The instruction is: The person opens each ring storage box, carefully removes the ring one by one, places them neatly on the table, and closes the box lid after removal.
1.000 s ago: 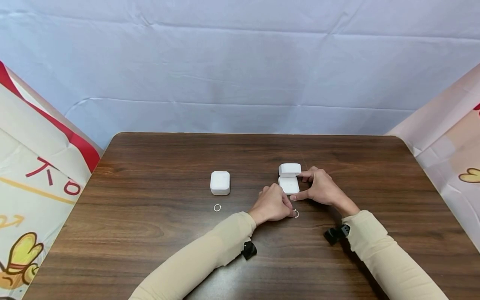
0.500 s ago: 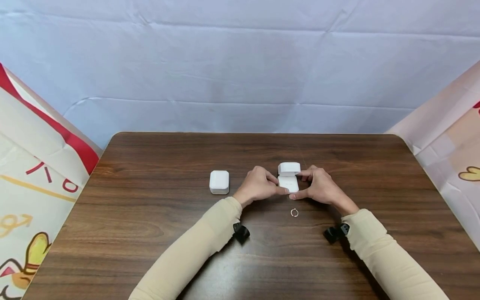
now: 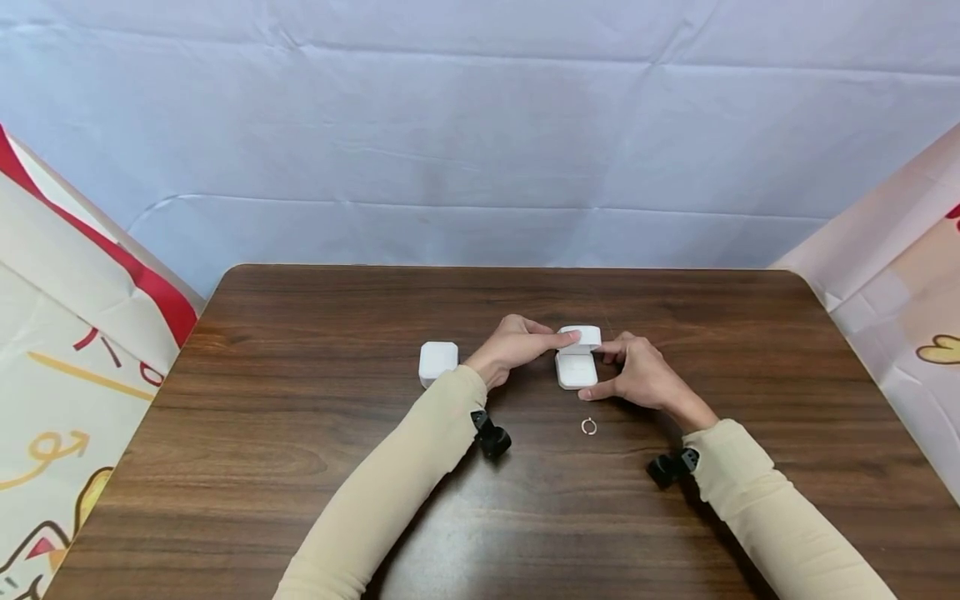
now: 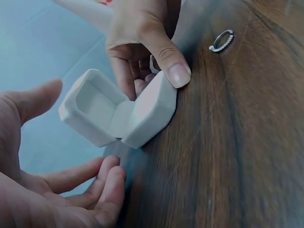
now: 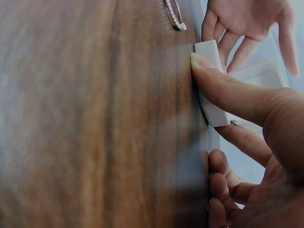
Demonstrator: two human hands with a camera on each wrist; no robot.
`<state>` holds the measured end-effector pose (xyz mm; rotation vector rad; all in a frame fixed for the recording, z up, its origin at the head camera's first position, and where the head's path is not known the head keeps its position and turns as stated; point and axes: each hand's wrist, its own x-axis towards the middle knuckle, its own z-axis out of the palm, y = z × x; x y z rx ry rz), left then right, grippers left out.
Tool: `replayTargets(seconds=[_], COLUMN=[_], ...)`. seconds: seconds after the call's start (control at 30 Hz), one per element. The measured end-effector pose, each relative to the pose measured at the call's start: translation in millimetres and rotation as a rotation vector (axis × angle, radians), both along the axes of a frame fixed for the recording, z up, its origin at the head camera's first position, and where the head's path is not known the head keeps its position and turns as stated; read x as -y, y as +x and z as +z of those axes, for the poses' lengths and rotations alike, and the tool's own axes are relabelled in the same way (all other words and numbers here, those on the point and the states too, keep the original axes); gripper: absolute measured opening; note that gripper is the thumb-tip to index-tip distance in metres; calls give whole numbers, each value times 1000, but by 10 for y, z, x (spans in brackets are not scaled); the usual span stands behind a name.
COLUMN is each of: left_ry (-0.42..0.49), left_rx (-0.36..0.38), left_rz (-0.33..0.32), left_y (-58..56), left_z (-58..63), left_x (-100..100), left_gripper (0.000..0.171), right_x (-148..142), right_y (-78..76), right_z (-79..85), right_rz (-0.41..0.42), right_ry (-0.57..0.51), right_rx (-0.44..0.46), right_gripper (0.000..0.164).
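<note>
A white hinged ring box (image 3: 577, 371) stands with its lid raised on the table. My right hand (image 3: 637, 373) holds its lower half, the thumb (image 5: 213, 80) on the front and a finger behind. Around the raised lid (image 4: 92, 107), my left hand (image 3: 517, 346) spreads its thumb and fingers; a gap shows between them and the lid in the left wrist view. In front of the box lies a silvery ring (image 3: 588, 427) set with small stones, which also appears in the left wrist view (image 4: 222, 41).
A second white ring box (image 3: 438, 362), its lid down, stands to the left, partly behind my left sleeve (image 3: 405, 475). The brown wooden table (image 3: 300, 350) meets a pale cloth backdrop (image 3: 480, 150). Black cameras sit on both wrists.
My left hand has left the ring, gone to the box's front, then up beside its lid. The left arm now covers the spot where another ring lay. My right hand has stayed put.
</note>
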<state>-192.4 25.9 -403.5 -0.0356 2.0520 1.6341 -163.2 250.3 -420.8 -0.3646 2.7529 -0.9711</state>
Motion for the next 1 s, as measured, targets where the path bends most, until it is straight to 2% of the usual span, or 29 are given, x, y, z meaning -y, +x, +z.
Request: replayTargets(seconds=[0.2, 0.33, 0.5, 0.7, 0.83, 1.0], left_ry=[53, 66, 61, 50, -14, -206], left_rx=[-24, -43, -105, -180, -268, -445], left_rz=[-28, -23, -35, -98, -142, -207], left_y=[-29, -27, -13, 29, 68, 135], left_z=[-42, -53, -50, -51, -56, -64], left_x=[-83, -110, -127, -110, -100, -112], left_gripper=[56, 52, 48, 48, 51, 53], right_x=[2, 6, 4, 2, 2, 0], right_y=[8, 7, 5, 2, -5, 0], right_z=[-11, -17, -18, -22, -35, -32], right_rz=[-3, 3, 15, 24, 24, 17], right_ry=[-17, -26, -30, -59, -65, -51], right_rx=[0, -6, -19, -8, -2, 8], right_gripper=[73, 72, 64, 55, 54, 62])
